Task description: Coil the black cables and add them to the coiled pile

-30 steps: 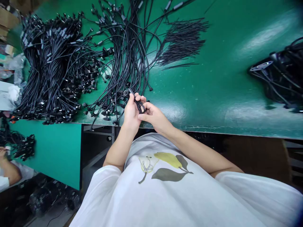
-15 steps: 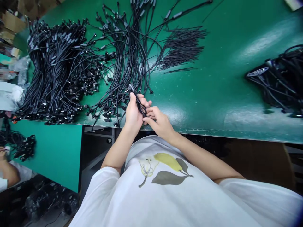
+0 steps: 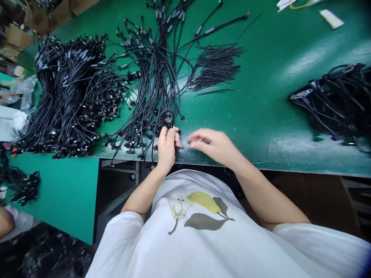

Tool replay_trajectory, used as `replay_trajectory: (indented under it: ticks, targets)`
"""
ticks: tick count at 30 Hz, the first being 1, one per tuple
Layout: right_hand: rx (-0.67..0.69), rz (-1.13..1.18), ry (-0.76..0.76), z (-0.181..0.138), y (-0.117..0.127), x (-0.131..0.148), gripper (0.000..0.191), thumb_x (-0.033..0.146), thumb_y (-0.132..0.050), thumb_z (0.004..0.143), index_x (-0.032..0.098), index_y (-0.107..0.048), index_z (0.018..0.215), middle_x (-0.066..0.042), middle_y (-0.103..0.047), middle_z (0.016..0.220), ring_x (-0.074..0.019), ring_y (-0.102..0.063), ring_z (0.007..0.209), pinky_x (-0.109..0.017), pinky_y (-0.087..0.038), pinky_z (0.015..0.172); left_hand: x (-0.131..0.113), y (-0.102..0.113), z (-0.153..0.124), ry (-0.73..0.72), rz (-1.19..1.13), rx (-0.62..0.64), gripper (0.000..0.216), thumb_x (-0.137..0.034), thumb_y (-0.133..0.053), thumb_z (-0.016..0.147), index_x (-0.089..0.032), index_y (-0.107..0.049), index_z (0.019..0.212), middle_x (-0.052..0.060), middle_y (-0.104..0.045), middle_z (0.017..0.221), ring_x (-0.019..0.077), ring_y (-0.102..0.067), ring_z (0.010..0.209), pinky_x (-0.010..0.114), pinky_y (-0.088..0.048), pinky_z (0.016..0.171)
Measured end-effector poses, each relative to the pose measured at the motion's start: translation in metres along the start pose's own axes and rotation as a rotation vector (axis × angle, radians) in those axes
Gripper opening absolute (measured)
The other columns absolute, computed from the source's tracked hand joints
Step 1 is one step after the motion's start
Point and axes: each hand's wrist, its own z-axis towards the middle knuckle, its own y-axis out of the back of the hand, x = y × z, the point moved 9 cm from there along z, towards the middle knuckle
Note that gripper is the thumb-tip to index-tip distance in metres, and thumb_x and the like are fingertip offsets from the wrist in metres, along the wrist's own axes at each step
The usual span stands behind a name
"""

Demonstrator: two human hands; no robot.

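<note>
My left hand [image 3: 168, 144] is closed around a folded black cable [image 3: 167, 117], whose looped end sticks out above the fingers. The rest of that cable is hidden in the palm. Apart from it, to the right, my right hand [image 3: 213, 144] hovers over the table's front edge with fingers loosely bent and parted, and nothing shows between them. Just beyond the left hand lies a spread bunch of black cables [image 3: 153, 77] with grey sleeves and small plugs. A pile of short thin black ties [image 3: 217, 63] sits farther back, right of the bunch.
A larger heap of black cables [image 3: 66, 85] covers the left of the green table [image 3: 261, 108]. Bundled black cables [image 3: 339, 100] lie at the right. A lower green table [image 3: 66, 189] stands at left, with another person's arm [image 3: 5, 222] beside it. Cardboard boxes [image 3: 58, 15] are at the back left.
My right hand has let go of the folded cable and moved right, away from the left hand. My left hand has turned and closed around the cable. The view has shifted slightly.
</note>
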Motion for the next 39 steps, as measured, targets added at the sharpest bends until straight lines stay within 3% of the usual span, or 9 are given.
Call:
replay_trajectory:
  ticks: [4, 8, 12, 19, 25, 29, 33, 36, 39]
  targets:
    - [-0.319, -0.204, 0.168, 0.013, 0.037, 0.025, 0.064, 0.045, -0.068, 0.081, 0.019, -0.046, 0.135, -0.012, -0.058, 0.126, -0.0215, -0.063, 0.102, -0.036, -0.054, 0.086, 0.008, -0.016, -0.013, -0.049, 0.372, 0.140, 0.028, -0.048, -0.055, 0.091, -0.020, -0.054, 0.089, -0.007, -0.043, 0.056, 0.0064, -0.038, 0.045, 0.019, -0.030, 0.042]
    - [-0.291, -0.529, 0.249, 0.024, 0.023, 0.033, 0.040, 0.046, -0.048, 0.095, 0.016, -0.060, 0.119, -0.011, -0.067, 0.113, -0.0217, -0.064, 0.103, -0.034, -0.053, 0.091, 0.011, -0.030, -0.022, 0.018, 0.431, 0.228, 0.029, -0.050, -0.048, 0.094, -0.020, -0.049, 0.091, -0.005, -0.044, 0.064, 0.0066, -0.039, 0.049, 0.018, -0.031, 0.043]
    - [-0.349, -0.656, 0.262, 0.023, 0.025, 0.032, 0.038, 0.037, -0.039, 0.100, 0.013, -0.063, 0.117, -0.013, -0.063, 0.127, -0.0212, -0.061, 0.114, -0.032, -0.050, 0.097, 0.016, -0.034, -0.023, 0.100, 0.323, 0.265, 0.025, -0.046, -0.046, 0.095, -0.021, -0.049, 0.096, -0.005, -0.046, 0.070, 0.0062, -0.041, 0.052, 0.017, -0.035, 0.044]
    - [-0.368, -0.435, 0.180, 0.022, 0.036, 0.027, 0.036, 0.017, -0.031, 0.097, 0.019, -0.058, 0.121, -0.004, -0.070, 0.094, -0.0149, -0.067, 0.089, -0.027, -0.051, 0.087, 0.024, -0.039, -0.027, 0.206, 0.200, 0.225, 0.032, -0.050, -0.060, 0.086, -0.020, -0.055, 0.097, -0.007, -0.046, 0.064, 0.0025, -0.032, 0.039, 0.016, -0.021, 0.034]
    - [-0.435, -0.295, 0.048, 0.016, 0.049, 0.011, 0.028, 0.020, -0.036, 0.095, 0.020, -0.059, 0.111, -0.001, -0.068, 0.079, -0.0135, -0.065, 0.074, -0.024, -0.048, 0.075, 0.033, -0.048, -0.044, 0.465, -0.022, 0.314, 0.042, -0.056, -0.067, 0.079, -0.016, -0.057, 0.088, -0.005, -0.042, 0.064, 0.0034, -0.035, 0.047, 0.014, -0.027, 0.039]
    - [-0.433, -0.194, 0.048, 0.013, 0.056, 0.007, 0.026, 0.023, -0.037, 0.095, 0.020, -0.059, 0.109, 0.000, -0.066, 0.076, -0.0125, -0.063, 0.070, -0.024, -0.046, 0.073, 0.039, -0.042, -0.046, 0.473, 0.014, 0.242, 0.042, -0.056, -0.066, 0.079, -0.016, -0.055, 0.081, -0.010, -0.029, 0.056, 0.0014, -0.017, 0.040, 0.013, -0.014, 0.035]
    - [-0.414, -0.065, 0.048, 0.010, 0.063, 0.005, 0.019, 0.031, -0.050, 0.091, 0.019, -0.059, 0.102, -0.001, -0.066, 0.083, -0.0135, -0.063, 0.077, -0.026, -0.046, 0.079, 0.051, -0.044, -0.041, 0.480, 0.013, 0.197, 0.052, -0.066, -0.060, 0.078, -0.016, -0.048, 0.067, -0.011, -0.024, 0.050, 0.0013, -0.015, 0.037, 0.013, -0.010, 0.034]
    - [-0.421, 0.174, 0.007, 0.000, 0.055, -0.004, 0.043, 0.046, -0.063, 0.082, 0.020, -0.051, 0.114, -0.003, -0.065, 0.092, -0.0154, -0.062, 0.083, -0.028, -0.049, 0.080, 0.053, -0.050, -0.035, 0.475, -0.001, 0.195, 0.055, -0.068, -0.061, 0.076, -0.017, -0.045, 0.064, -0.012, -0.023, 0.049, 0.0008, -0.015, 0.036, 0.013, -0.010, 0.033]
    - [-0.287, 0.408, -0.118, -0.007, 0.028, -0.027, 0.051, 0.061, -0.053, 0.085, 0.019, -0.050, 0.113, -0.006, -0.066, 0.091, -0.0144, -0.061, 0.074, -0.027, -0.052, 0.067, 0.051, -0.060, -0.031, 0.454, 0.052, 0.270, 0.052, -0.066, -0.063, 0.076, -0.016, -0.051, 0.070, -0.010, -0.032, 0.050, 0.0017, -0.023, 0.036, 0.013, -0.017, 0.033]
